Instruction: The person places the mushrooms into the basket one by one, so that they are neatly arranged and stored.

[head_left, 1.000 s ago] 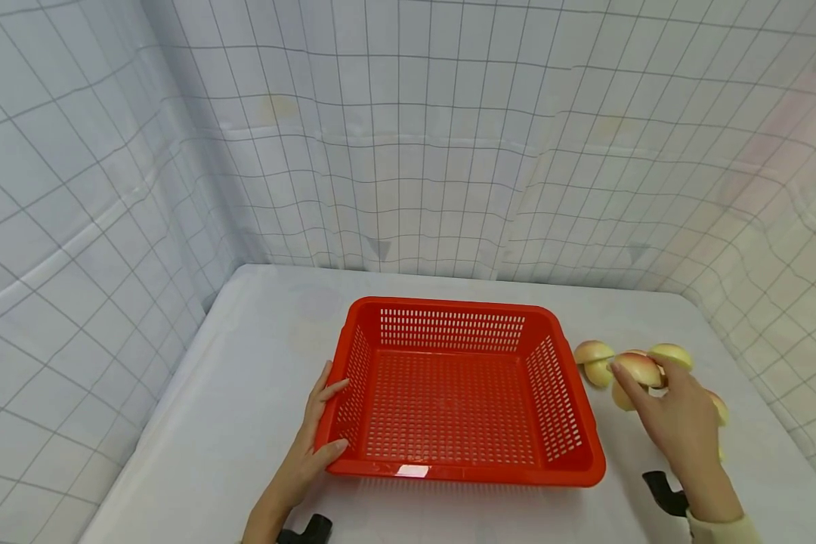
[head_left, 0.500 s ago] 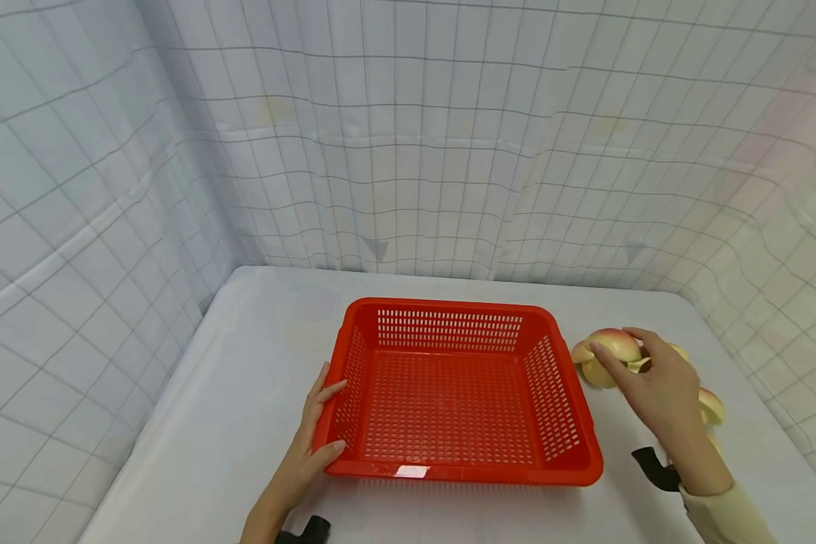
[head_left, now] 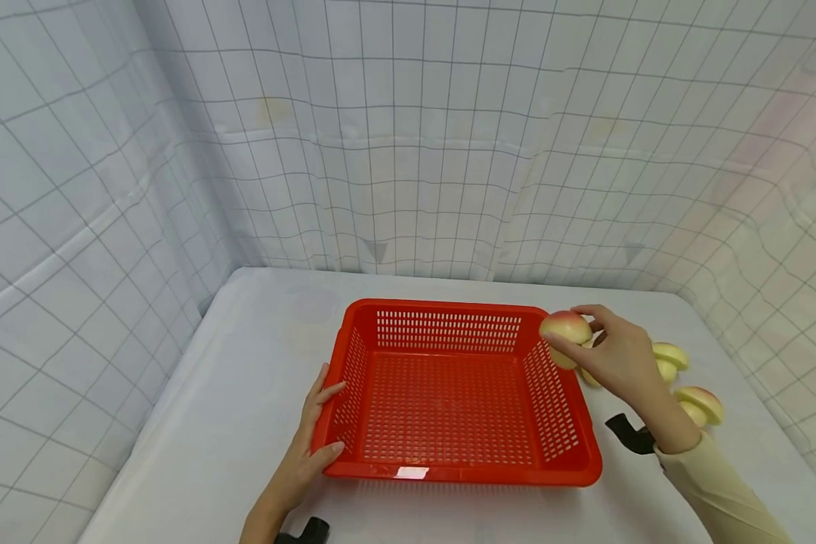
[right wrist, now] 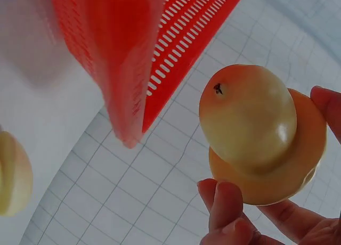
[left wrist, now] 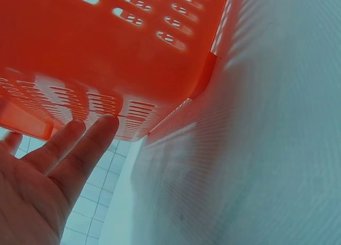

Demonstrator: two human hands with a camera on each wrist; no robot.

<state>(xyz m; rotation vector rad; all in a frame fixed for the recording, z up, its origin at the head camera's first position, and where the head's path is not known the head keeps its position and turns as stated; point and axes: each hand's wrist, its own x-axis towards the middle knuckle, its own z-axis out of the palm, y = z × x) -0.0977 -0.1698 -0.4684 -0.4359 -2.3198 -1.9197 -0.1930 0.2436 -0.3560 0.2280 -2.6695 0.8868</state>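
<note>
A yellow toy apple (head_left: pixel 567 325) with a red blush, its two halves set off from each other, is pinched between the thumb and fingers of my right hand (head_left: pixel 619 359). It hangs over the right rim of a red plastic basket (head_left: pixel 449 474). A dark stem mark shows on the apple (right wrist: pixel 250 114) in the right wrist view. My left hand (head_left: pixel 302 446) rests at the basket's left side, thumb and a finger over the rim. Seen from the left wrist, straight fingers (left wrist: pixel 88 149) lie against the slotted outer wall.
Right of the basket, more toy apples lie on the white table (head_left: pixel 245 378), one (head_left: pixel 699 406) nearest the front and another (head_left: pixel 669 361) behind it. One more is partly hidden behind my right hand. White gridded sheets (head_left: pixel 415 151) enclose the table.
My right hand has lifted the toy apple from the group and carried it left, up to the basket's right rim. The left hand and the basket have stayed nearly still.
</note>
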